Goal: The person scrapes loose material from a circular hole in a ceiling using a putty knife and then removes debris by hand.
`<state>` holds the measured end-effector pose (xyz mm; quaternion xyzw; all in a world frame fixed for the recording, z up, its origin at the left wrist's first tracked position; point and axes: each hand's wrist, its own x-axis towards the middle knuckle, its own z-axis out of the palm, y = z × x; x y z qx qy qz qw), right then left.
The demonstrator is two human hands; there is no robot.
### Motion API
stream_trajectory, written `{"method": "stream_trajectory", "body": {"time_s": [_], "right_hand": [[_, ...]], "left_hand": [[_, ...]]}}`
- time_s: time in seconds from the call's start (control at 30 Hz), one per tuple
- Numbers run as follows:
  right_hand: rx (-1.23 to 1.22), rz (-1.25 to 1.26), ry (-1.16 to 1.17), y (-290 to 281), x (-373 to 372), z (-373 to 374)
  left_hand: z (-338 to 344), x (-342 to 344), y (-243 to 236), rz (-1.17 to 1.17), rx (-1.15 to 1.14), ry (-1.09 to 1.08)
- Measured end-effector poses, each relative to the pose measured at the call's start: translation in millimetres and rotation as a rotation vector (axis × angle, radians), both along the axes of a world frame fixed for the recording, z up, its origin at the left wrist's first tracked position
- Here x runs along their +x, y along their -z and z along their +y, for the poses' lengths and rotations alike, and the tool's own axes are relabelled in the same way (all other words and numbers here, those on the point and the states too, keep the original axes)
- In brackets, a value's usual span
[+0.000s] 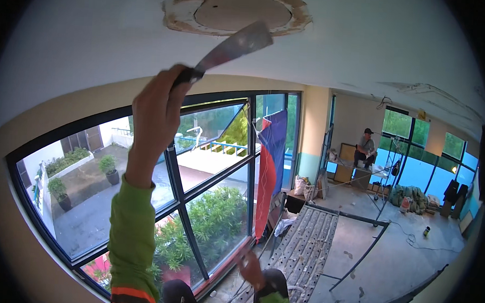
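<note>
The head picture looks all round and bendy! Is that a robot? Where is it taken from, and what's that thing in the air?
No robot here, just a person using two bare hands. The camera sits on their head, and its wide lens makes straight edges bend.

The left hand, in a green sleeve, holds up a scraper by its dark handle. Its flat blade is near a round patch on the ceiling. The right hand is low, by the knee; I can't tell whether it holds anything.

Below is a metal plank full of holes. On the floor lies a greenish heap. Farther off, another person sits.
</note>
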<state>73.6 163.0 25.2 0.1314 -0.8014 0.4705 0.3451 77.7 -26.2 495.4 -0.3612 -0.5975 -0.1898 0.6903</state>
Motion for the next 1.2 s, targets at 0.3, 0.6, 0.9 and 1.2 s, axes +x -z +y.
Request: {"method": "stream_trajectory", "body": {"time_s": [0.3, 0.6, 0.9, 1.2], "right_hand": [[0.578, 1.167, 0.616, -430.2, 38.8, 96.3], [0.758, 1.464, 0.797, -534.1, 42.1, 100.2], [0.669, 1.575, 0.819, -527.8, 15.5, 97.0], [0.204, 1.576, 0.436, -509.1, -30.2, 71.4]], "left_hand": [[-52.9, -94.1, 269.2, -0.956, 0.471, 0.266], [-43.2, -88.4, 501.0, -1.487, 0.896, 0.641], [-62.0, -71.9, 479.3, -1.409, 0.862, 0.526], [-81.8, -77.8, 496.9, -1.387, 0.969, 0.583]]}}
